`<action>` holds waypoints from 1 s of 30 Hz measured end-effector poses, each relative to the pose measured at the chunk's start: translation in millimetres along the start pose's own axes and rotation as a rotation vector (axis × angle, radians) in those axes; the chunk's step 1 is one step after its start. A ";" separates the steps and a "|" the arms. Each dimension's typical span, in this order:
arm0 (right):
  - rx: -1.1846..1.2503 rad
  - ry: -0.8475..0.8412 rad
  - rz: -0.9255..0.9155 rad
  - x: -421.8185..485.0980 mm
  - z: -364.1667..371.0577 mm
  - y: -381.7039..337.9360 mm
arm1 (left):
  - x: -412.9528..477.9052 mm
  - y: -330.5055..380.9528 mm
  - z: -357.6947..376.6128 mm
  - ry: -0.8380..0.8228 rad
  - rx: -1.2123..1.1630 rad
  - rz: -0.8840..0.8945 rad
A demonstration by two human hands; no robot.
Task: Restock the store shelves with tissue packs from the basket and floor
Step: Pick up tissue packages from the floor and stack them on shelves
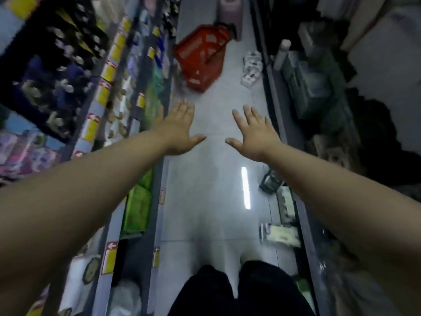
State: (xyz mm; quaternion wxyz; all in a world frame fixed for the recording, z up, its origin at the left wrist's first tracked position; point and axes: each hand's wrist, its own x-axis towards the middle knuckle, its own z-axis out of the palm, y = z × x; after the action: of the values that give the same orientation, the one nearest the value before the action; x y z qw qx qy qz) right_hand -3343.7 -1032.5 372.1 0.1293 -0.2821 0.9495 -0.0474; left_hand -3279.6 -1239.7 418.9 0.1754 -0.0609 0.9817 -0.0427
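The aisle floor (pixel 205 201) is pale grey tile and runs straight ahead between two runs of shelving. A ceiling light shows on it as a bright white bar (pixel 245 188).

The left shelves (pixel 157 185) are grey and fully stocked: purple and blue packs on the upper levels, green packs (pixel 136 208) on the lowest level nearest the floor. The right shelves (pixel 303 213) are darker, and their stock is blurred and hard to identify.

The person stands mid-aisle in dark trousers (pixel 227 290), both bare arms stretched forward.

A red basket (pixel 200 58) sits on the floor farther down the aisle, tilted, close to the foot of the left shelves. Its contents cannot be made out. Pale markings on its side are too blurred to read. Behind it stands a pink container (pixel 229 8).

The tissue packs (pixel 251 67), white, lie in a loose heap on the floor against the base of the right shelves, across the aisle from the basket and apart from both hands.

The left hand (pixel 178 131) is spread wide, palm down, fingers straight, holding nothing. The right hand (pixel 256 135) is in the same state: fingers splayed, palm down, nothing in it. The thumbs point toward each other with a gap between them.

Yellow price tags (pixel 91 130) with red tops line the left shelf edges. Some carry a white arrow on the red part, but no print is legible.
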 end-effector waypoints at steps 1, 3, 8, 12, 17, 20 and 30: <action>0.014 -0.015 0.066 -8.1 16.4 14.3 | 12.5 10.6 11.4 -0.006 0.018 0.054; 0.045 -0.042 0.198 -26.1 50.9 42.8 | 34.9 34.9 35.8 -0.029 0.036 0.153; 0.133 -0.155 0.452 -79.3 144.1 99.5 | 74.6 109.0 114.4 -0.136 0.063 0.369; 0.159 -0.249 0.566 -109.2 225.5 133.0 | 96.7 173.8 193.3 -0.259 0.058 0.491; 0.225 -0.335 0.655 -130.9 336.6 175.7 | 123.6 240.9 310.5 -0.383 0.033 0.483; 0.269 -0.372 0.709 -135.7 410.8 198.5 | 136.9 272.8 388.4 -0.470 0.012 0.433; 0.655 -0.410 1.131 -142.0 662.4 261.5 | 155.4 357.9 642.7 -0.688 -0.205 0.212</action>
State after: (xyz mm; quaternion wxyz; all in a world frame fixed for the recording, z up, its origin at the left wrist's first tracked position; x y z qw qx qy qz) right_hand -3185.5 -747.2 -276.7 0.3900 0.3079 0.8437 -0.2031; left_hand -3237.1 -946.8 -272.3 0.4913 0.0133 0.8655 0.0971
